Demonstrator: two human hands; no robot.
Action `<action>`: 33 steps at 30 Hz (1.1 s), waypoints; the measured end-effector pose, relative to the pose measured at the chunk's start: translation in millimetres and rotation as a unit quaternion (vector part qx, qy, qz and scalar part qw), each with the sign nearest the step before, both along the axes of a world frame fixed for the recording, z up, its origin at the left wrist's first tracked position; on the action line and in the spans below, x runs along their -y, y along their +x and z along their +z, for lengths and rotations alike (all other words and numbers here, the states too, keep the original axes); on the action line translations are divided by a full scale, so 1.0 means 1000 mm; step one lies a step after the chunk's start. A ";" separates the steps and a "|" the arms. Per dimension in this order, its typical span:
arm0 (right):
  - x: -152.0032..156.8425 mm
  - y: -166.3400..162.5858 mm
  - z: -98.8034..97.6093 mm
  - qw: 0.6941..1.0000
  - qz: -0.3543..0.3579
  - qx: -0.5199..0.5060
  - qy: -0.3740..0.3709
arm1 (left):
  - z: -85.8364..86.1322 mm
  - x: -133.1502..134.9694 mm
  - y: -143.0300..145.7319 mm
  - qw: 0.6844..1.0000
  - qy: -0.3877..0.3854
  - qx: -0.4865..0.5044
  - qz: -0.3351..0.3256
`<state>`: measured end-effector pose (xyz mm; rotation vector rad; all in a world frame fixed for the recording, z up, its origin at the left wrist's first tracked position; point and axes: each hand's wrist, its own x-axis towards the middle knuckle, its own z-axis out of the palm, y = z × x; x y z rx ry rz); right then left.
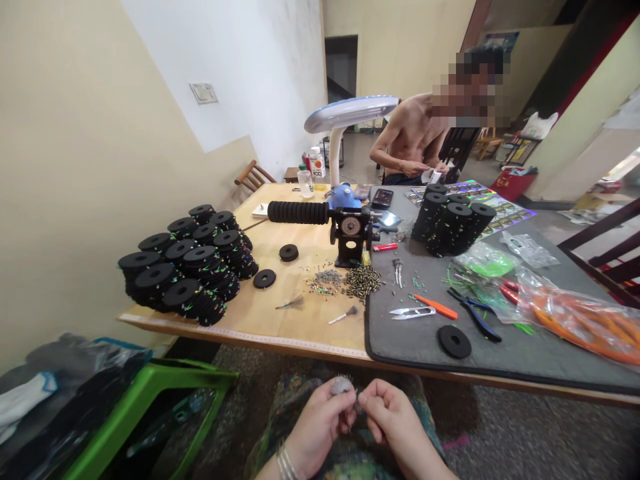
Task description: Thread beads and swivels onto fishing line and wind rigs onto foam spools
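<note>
My left hand (pixel 320 421) and my right hand (pixel 390 417) are held together over my lap, below the table's front edge. The left hand's fingers are curled around a small grey bristly tuft (pixel 343 384). The right hand pinches something thin beside it that I cannot make out. On the wooden table (pixel 300 327) above lie a black foam disc (pixel 454 341), small snips (pixel 411 312) and dark blue pliers (pixel 475 313) on a grey mat (pixel 520 347).
Stacks of black foam spools (pixel 185 267) fill the table's left, more spools (pixel 453 223) stand at the back. A winder with a foam handle (pixel 345 230), a desk lamp (pixel 350 113) and small beads (pixel 363 281) sit mid-table. A person (pixel 425 140) works opposite. A green stool (pixel 150 400) stands at left.
</note>
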<state>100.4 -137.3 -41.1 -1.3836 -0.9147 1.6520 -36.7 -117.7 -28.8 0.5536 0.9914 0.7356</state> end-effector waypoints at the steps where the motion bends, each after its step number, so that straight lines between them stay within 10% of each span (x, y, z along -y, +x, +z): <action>1: 0.000 0.000 0.000 1.000 0.000 0.001 0.001 | 0.000 0.000 0.000 1.000 0.007 -0.006 -0.004; 33: -0.005 0.005 0.002 0.996 0.008 0.007 0.089 | 0.007 -0.002 -0.005 0.958 0.193 -0.208 -0.039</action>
